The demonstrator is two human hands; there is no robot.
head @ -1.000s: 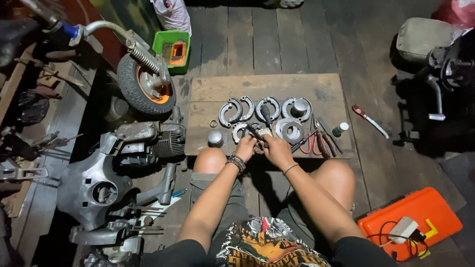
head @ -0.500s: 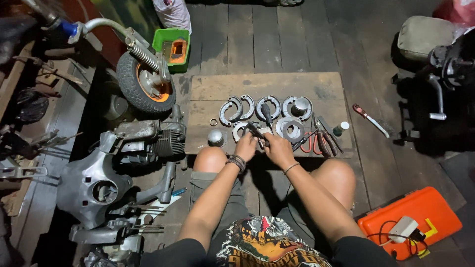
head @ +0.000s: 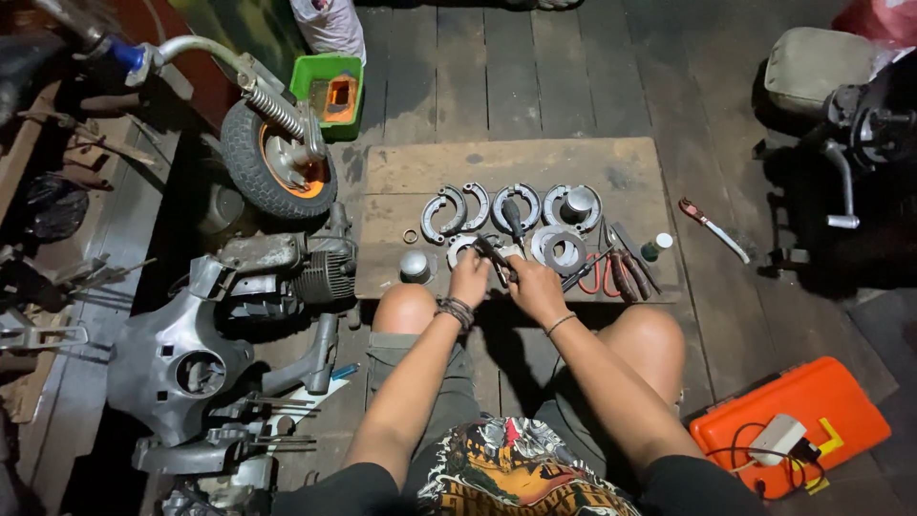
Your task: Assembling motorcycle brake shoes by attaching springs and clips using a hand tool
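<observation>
I sit on the floor with my knees against a wooden board [head: 573, 162]. My left hand [head: 470, 279] presses on a pair of grey brake shoes [head: 458, 246] at the board's near edge. My right hand [head: 535, 287] grips dark pliers [head: 495, 258], whose jaws reach into that same pair of shoes. More brake shoe pairs [head: 457, 205] [head: 516, 205] lie in a row just beyond my hands. A ring-shaped metal part [head: 562, 250] rests right of the pliers.
Red-handled pliers [head: 597, 275], a small green-capped bottle [head: 655, 248] and a screwdriver [head: 712, 229] lie to the right. A scooter wheel [head: 277, 167], engine [head: 296, 272] and grey body shell [head: 177, 358] crowd the left. An orange case [head: 793, 425] sits near right, a green tub [head: 330, 91] far left.
My hands stay on the same brake shoes, and the pliers have shifted only slightly. Nothing else has moved.
</observation>
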